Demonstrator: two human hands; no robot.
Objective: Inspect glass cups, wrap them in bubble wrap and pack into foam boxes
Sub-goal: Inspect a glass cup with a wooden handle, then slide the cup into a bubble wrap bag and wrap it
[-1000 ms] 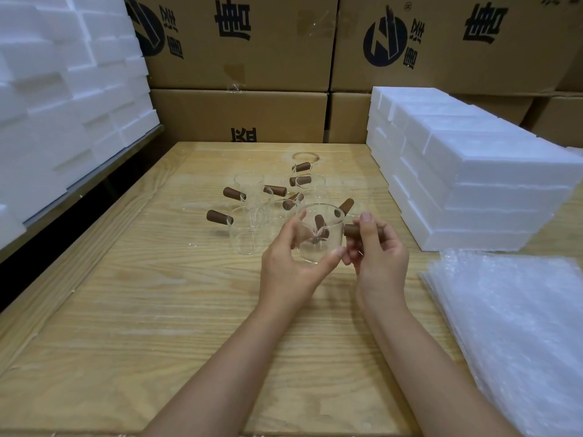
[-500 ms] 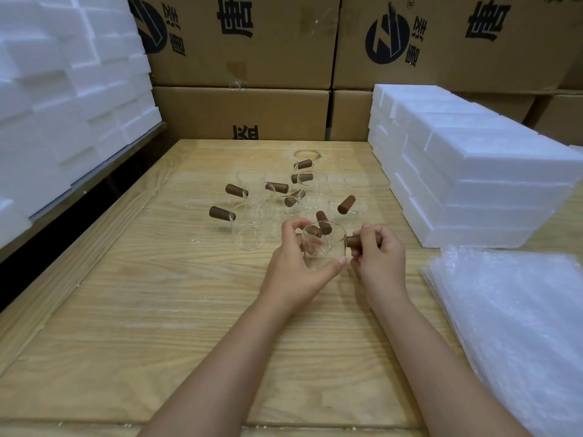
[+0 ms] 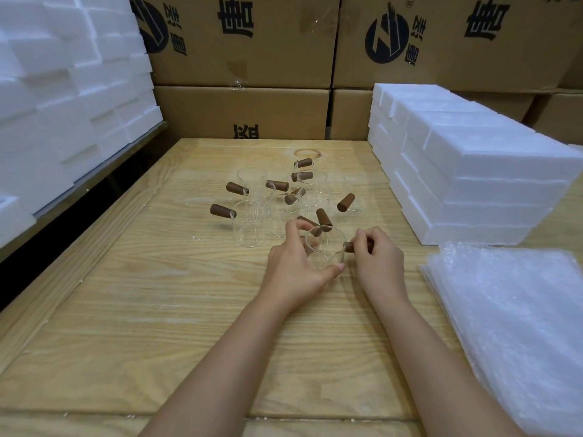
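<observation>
The left hand (image 3: 291,266) cups a clear glass cup (image 3: 325,247) between thumb and curled fingers; the right hand (image 3: 378,257) pinches closed on its brown cylindrical wooden handle (image 3: 349,246). Both hover over the pale wooden table (image 3: 157,310), near more handled cups (image 3: 252,228).

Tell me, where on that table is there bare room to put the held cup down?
The near table is bare wood, from the hands to the front edge, bubble wrap bordering its right side. A bare strip also runs left of the cups. Crowded: the cup cluster, and the right side under foam boxes.
</observation>
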